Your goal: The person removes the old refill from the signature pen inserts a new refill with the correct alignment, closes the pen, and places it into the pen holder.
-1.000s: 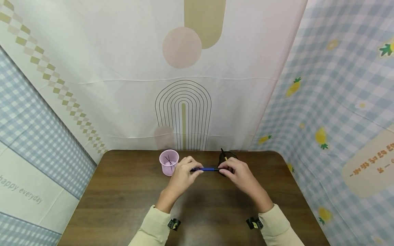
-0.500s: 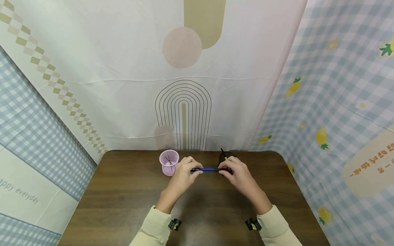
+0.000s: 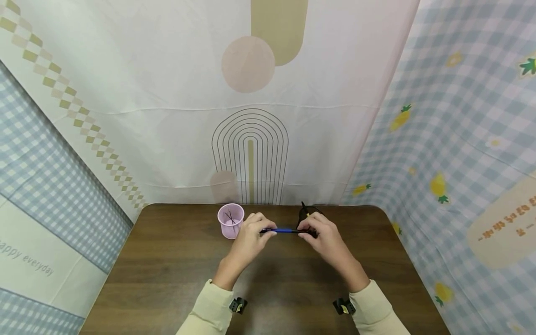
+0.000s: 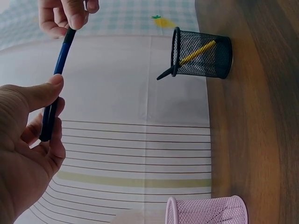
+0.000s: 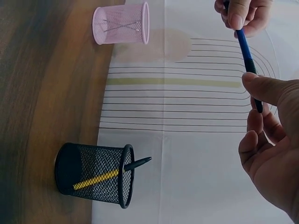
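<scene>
A blue pen with dark ends (image 3: 285, 230) is held level above the table between both hands. My left hand (image 3: 250, 236) pinches its left end between thumb and fingers, and my right hand (image 3: 323, 232) pinches the other end. In the right wrist view a dark tapered tip pokes out below the right thumb on the blue pen (image 5: 247, 51). Behind the right hand stands a black mesh pen holder (image 5: 100, 175), partly hidden in the head view. A yellow pen with a black end (image 5: 100, 178) leans inside it.
A pink mesh pen holder (image 3: 231, 228) stands beside the left hand, with thin dark sticks (image 5: 121, 26) crossed inside. The brown wooden table (image 3: 167, 270) ends at a patterned cloth backdrop (image 3: 176, 139). Checked cloth hangs at both sides.
Both hands keep their grip on the blue pen and stay nearly in place. The right hand has shifted very slightly. The pen holders have not moved.
</scene>
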{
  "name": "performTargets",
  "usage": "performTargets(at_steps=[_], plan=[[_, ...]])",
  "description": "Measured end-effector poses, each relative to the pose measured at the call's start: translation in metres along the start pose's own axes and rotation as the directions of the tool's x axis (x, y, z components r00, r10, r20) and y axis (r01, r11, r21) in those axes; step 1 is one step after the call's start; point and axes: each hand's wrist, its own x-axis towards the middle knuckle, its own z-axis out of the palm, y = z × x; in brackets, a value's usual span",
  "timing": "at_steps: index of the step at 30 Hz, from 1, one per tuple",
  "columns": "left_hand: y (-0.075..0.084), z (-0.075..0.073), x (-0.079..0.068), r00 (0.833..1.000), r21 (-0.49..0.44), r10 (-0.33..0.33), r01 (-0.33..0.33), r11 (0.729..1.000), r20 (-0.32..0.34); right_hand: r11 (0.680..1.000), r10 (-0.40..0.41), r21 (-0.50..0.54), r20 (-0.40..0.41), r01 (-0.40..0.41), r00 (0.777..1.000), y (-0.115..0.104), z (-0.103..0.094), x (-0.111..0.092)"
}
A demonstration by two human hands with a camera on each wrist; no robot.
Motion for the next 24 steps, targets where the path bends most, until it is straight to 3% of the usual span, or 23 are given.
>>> performTargets(at_steps=[11,17,24], plan=[[0.0001,0.0016,0.0006,1.000,-0.013,-0.001,0.001,1.000,-0.002,0.991,0.131,-0.007,0.128,-0.131,0.983,-0.0014,-0.0092,0.0026],[0.0003,0.0023,0.0005,1.000,-0.007,0.002,-0.002,1.000,-0.005,0.992,0.123,-0.053,0.188,-0.115,0.974,0.0015,-0.0096,0.0037],[0.0010,0.0018,0.0012,1.000,0.006,0.005,-0.005,1.000,0.002,0.995,0.093,-0.035,0.171,-0.089,0.981,0.0013,-0.0084,0.0039]])
